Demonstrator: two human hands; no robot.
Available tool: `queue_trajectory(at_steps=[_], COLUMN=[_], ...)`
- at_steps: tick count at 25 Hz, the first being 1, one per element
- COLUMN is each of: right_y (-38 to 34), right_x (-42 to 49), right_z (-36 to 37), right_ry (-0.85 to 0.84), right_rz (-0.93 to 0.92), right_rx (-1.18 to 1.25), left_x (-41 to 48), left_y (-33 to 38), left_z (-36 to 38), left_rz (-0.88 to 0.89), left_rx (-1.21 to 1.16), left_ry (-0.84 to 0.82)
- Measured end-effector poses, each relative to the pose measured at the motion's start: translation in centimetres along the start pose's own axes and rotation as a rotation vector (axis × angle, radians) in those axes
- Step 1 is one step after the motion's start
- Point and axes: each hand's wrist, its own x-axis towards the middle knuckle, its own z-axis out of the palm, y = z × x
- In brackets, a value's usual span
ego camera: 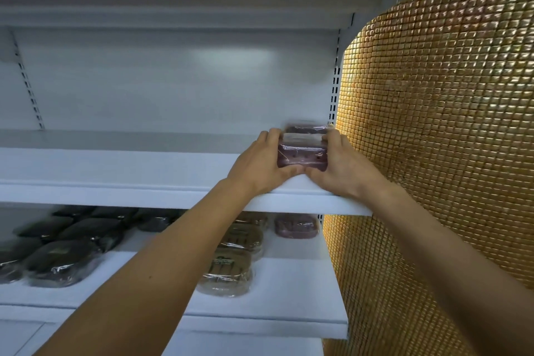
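- While the left hand [260, 166] and right hand [339, 166] clasp the purple package [302, 153] from either side, fingers curled round its ends, thumbs at its near edge, I would slide it straight back, square to the shelf [144, 170] lip.
- Rounded, glossy with clear wrap, it sits at the shelf's right end, just before a matching package [306, 128] farther back.

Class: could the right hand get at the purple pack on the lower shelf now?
Probably not yet: the right hand holds a wrapped purple pack on the upper shelf, whose board lies between it and the lower pack.
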Motion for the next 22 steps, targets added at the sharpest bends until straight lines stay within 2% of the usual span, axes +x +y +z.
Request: queue_trajectory(at_steps=[7, 11, 18, 22], right_y=[-1.5, -3.3, -5.9, -6.7], right_x=[-4.2, -7.2, -13.6, -16.6], right_z=[-2.2, -2.7, -1.7, -0.7], right_ry=[-0.094, -0.093, -0.021, -0.045], right_rz=[-0.028, -0.123, -0.141, -0.136], right_rx=[-0.038, -0.037, -0.103, -0.104], left_x=[-5.1, -8.3, -15.0, -18.1], left_y=[0.9, 1.6, 1.4, 0.6], left_z=[-3.5, -5.2, -4.9, -3.9], left_rz=[0.118, 0.146, 0.208, 0.201], left_rx=[0.086, 0.078, 0.123, 0.115], left_ry=[-0.043, -0.036, 0.102, 0.097])
